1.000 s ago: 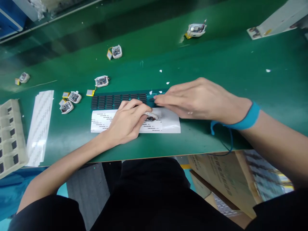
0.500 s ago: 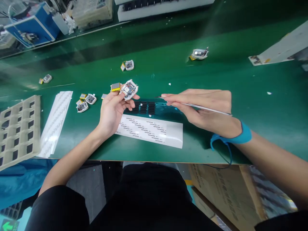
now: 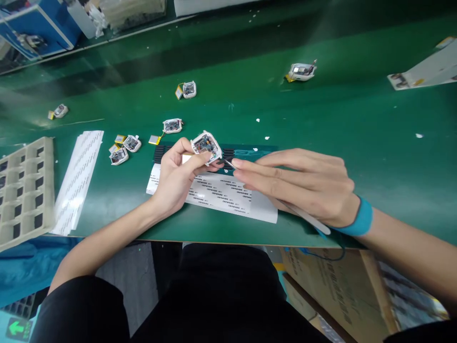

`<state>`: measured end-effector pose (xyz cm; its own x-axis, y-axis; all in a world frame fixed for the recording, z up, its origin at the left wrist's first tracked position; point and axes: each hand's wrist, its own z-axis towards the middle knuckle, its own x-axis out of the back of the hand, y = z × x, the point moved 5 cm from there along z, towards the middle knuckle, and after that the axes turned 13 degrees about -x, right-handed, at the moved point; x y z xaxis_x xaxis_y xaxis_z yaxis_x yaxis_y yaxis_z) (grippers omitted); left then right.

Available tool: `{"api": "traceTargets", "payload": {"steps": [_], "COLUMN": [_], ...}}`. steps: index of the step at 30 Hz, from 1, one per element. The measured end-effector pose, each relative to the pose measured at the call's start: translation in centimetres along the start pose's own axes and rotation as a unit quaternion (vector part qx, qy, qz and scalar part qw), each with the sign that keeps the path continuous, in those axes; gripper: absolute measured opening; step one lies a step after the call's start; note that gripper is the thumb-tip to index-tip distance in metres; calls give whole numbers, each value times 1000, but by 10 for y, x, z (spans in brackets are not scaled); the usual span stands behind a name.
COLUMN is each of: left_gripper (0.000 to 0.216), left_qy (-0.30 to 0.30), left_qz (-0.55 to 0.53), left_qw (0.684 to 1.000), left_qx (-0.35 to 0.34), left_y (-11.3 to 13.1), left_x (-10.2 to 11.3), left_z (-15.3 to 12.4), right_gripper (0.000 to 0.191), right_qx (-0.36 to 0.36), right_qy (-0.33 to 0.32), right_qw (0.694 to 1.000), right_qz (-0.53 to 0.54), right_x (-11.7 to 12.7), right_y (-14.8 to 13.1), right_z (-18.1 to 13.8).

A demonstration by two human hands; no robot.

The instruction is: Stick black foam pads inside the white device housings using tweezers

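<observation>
In my left hand (image 3: 174,183) is a white smartwatch case (image 3: 206,144), tilted, with its circuit board exposed and my thumb on its lower edge. Fingers of my right hand (image 3: 303,183) pinch metal tweezers (image 3: 309,218). At the case's lower right corner, the tweezer tips meet a small dark piece (image 3: 221,162); whether it touches the case I cannot tell. Beneath my hands lies a bluish film (image 3: 264,149) with rows of black pads (image 3: 161,153), partly hidden by the left hand. A white printed sheet (image 3: 228,197) lies in front of it.
Several open watch cases with yellow-edged batteries lie about the green bench, including one case (image 3: 173,126) behind my left hand and another (image 3: 302,71) at back right. Printed strips (image 3: 80,181) and a compartment tray (image 3: 26,190) are at left. A blue wrist strap (image 3: 360,216) circles my right wrist.
The watch case has moved right and turned in my left hand. My right hand has brought the tweezers left and down to its corner. The view has shifted slightly.
</observation>
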<state>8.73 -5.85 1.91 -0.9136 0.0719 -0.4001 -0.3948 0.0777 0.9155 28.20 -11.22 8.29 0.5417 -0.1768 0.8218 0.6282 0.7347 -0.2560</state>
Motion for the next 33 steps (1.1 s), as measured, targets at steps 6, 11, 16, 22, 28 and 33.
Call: {"api": "traceTargets", "payload": {"steps": [6, 11, 16, 22, 28, 33], "left_gripper": [34, 34, 38, 39, 42, 49], "left_qy": [19, 16, 9, 4, 3, 2], "left_qz": [2, 19, 44, 64, 79, 76], "left_qw": [999, 999, 998, 997, 997, 996], "left_qx": [31, 45, 36, 31, -12, -39], "left_y": [-2, -2, -1, -2, -4, -3], "left_x": [1, 0, -1, -1, -2, -3], "left_z": [-5, -6, -7, -9, -10, -11], "right_gripper": [21, 19, 16, 19, 24, 30], "right_qx": [65, 89, 94, 85, 52, 41], "right_qy": [23, 30, 19, 4, -12, -10], "right_qw": [996, 992, 992, 993, 997, 999], "right_qz": [-59, -86, -87, -84, -62, -34], "right_x": [-2, -6, -7, -9, -10, -19], "right_y": [-10, -15, -19, -20, -16, -9], "right_z": [-2, -1, 1, 0, 0, -6]}}
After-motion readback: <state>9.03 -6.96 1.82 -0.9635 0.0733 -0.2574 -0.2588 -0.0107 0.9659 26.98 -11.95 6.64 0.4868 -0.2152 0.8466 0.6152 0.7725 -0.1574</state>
